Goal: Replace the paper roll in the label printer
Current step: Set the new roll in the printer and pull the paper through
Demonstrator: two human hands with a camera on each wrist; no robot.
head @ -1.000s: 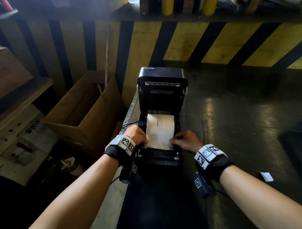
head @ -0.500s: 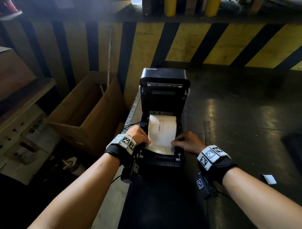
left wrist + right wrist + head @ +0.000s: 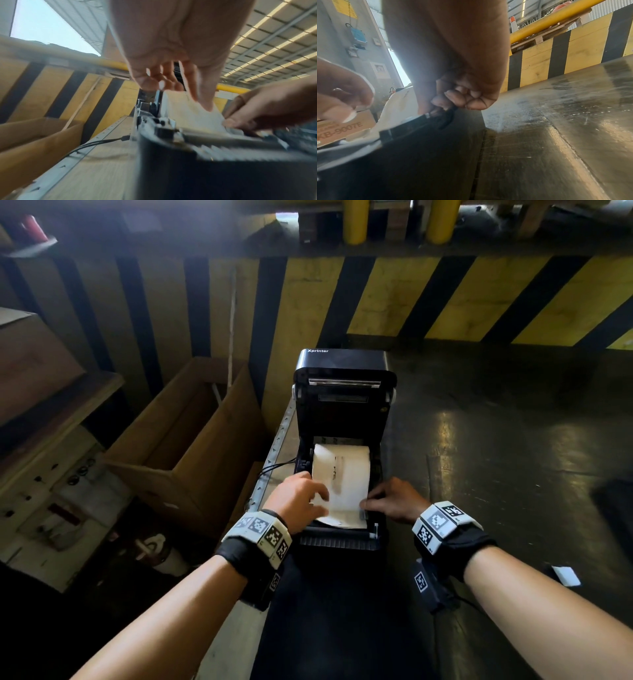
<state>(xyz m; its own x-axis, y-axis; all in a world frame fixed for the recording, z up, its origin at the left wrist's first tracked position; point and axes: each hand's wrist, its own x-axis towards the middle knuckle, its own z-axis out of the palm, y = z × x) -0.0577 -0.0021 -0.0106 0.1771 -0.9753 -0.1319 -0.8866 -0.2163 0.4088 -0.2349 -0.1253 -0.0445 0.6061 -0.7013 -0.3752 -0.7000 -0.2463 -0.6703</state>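
The black label printer [image 3: 344, 364] stands with its lid raised, and a white paper roll [image 3: 342, 465] sits in its bay. A loose strip of the paper runs forward over the front edge. My left hand [image 3: 301, 501] rests on the strip's left edge; in the left wrist view its thumb [image 3: 205, 102] lies straight on the paper [image 3: 188, 113]. My right hand [image 3: 394, 501] has curled fingers and pinches the strip's right edge by the printer's side wall. In the right wrist view those fingers [image 3: 462, 100] curl at the printer's rim [image 3: 419, 135].
An open cardboard box [image 3: 191, 446] stands left of the printer, with a cable [image 3: 274, 469] running to the printer's side. A yellow-and-black striped barrier [image 3: 445, 296] closes the back. The dark shiny tabletop [image 3: 496, 474] stretches right, with a small white scrap [image 3: 567, 575] on it.
My left hand has moved right from the printer's left side onto the paper strip. My right hand has stayed at the strip's right edge.
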